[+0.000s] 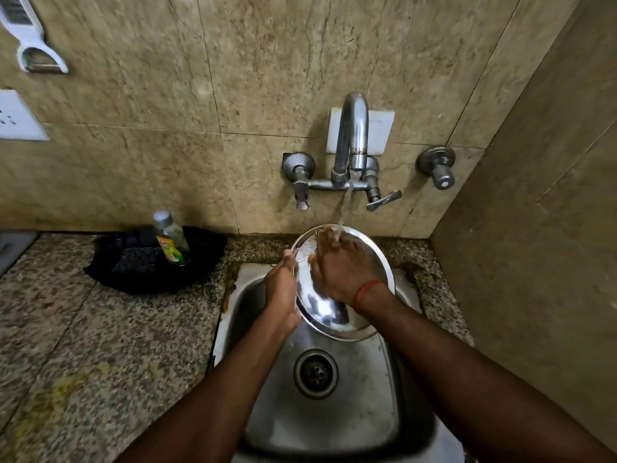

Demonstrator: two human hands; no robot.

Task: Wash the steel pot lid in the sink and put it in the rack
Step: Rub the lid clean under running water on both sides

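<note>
Right hand [344, 267] fingers [328, 238] stretched flat, pressing face of steel pot lid [329, 312] under water stream [346, 203]. Left hand [282, 287] curled, gripping lid's left rim. Lid tilted over sink [384, 379], below tap [352, 135].

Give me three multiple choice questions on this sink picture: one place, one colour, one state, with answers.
1. Where does the soap bottle stand? A) on a shelf B) in the black tray on the counter C) in a cupboard
2. What colour is the band on the wrist of the right hand? A) red B) blue C) white
3. What is the tap doing? A) shut off B) running onto the steel lid C) dripping into a cup

1 B: it stands in the tray left of the sink. 2 A: red thread circles the wrist. 3 B: water streams from it onto the lid.
</note>
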